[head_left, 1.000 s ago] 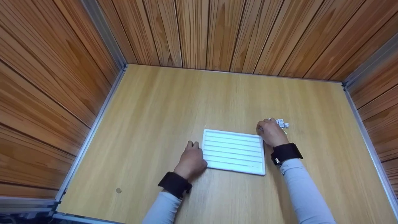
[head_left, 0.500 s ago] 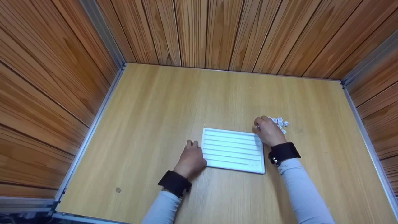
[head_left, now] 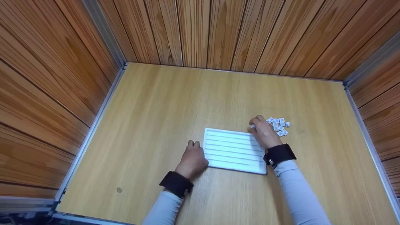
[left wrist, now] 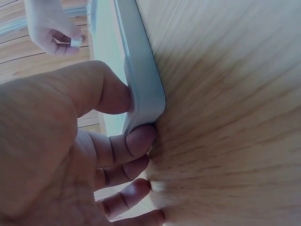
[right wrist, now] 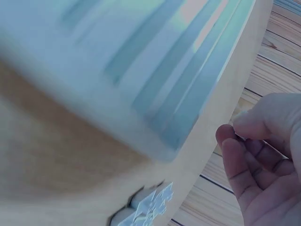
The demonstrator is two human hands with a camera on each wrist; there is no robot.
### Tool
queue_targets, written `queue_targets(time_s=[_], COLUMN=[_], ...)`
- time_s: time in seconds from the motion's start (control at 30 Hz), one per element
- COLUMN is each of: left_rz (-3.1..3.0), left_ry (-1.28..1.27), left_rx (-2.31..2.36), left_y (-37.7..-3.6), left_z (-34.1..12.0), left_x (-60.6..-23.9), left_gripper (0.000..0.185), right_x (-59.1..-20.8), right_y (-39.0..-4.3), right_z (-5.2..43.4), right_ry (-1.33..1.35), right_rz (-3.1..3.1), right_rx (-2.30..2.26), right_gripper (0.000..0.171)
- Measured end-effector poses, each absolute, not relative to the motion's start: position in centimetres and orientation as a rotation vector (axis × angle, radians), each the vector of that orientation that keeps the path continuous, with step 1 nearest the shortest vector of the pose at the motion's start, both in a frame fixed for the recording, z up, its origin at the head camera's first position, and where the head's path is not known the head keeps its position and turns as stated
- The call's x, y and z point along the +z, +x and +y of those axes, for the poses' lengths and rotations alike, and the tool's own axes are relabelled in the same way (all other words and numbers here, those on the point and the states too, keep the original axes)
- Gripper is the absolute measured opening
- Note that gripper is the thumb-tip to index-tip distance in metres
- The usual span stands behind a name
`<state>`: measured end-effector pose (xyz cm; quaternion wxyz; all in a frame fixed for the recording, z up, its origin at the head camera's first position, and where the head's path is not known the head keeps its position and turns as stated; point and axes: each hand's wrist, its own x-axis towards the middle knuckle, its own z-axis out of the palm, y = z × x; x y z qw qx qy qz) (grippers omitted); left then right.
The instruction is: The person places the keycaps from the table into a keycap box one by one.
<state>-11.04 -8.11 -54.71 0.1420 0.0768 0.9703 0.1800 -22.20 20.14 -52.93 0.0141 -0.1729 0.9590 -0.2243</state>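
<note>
One white tray [head_left: 234, 151] with five grooves running its length lies flat on the wooden table [head_left: 175, 103], near the front edge. The left hand [head_left: 192, 158] sits at the tray's left end — thumb against the rim, curled fingers tucked at its corner, as the left wrist view shows. The right hand [head_left: 263, 132] hovers at the tray's far right corner, thumb and forefinger pinching one small white tile [left wrist: 75, 42]; the other fingers are loosely curled. Just beside that hand, to its right, a heap of small white tiles [head_left: 278, 125] rests on the table — roughly a dozen, though they overlap too much for an exact count. The heap is close to the tray's far right corner but not touching it. Both wrists wear one black band each, over light sleeves.
</note>
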Motion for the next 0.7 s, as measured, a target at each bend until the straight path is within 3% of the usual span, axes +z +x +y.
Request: queue_targets(time_s=[0.23,0.7], left_rz=[2.823,2.817], left_ry=[0.235,0.217], left_rx=[0.572,0.553], left_y=[-11.0,-11.1], left_z=[-8.1,-8.0], left_x=[-54.6,-54.8], left_gripper=[0.014,0.018], right_x=[-53.2,-53.8], right_y=[-22.1,-21.9], right_z=[18.6,15.3], right_ry=[-0.622,-0.825], right_rz=[3.010,3.012], right_rx=[-0.793,-0.827], right_gripper=[0.022,0.019])
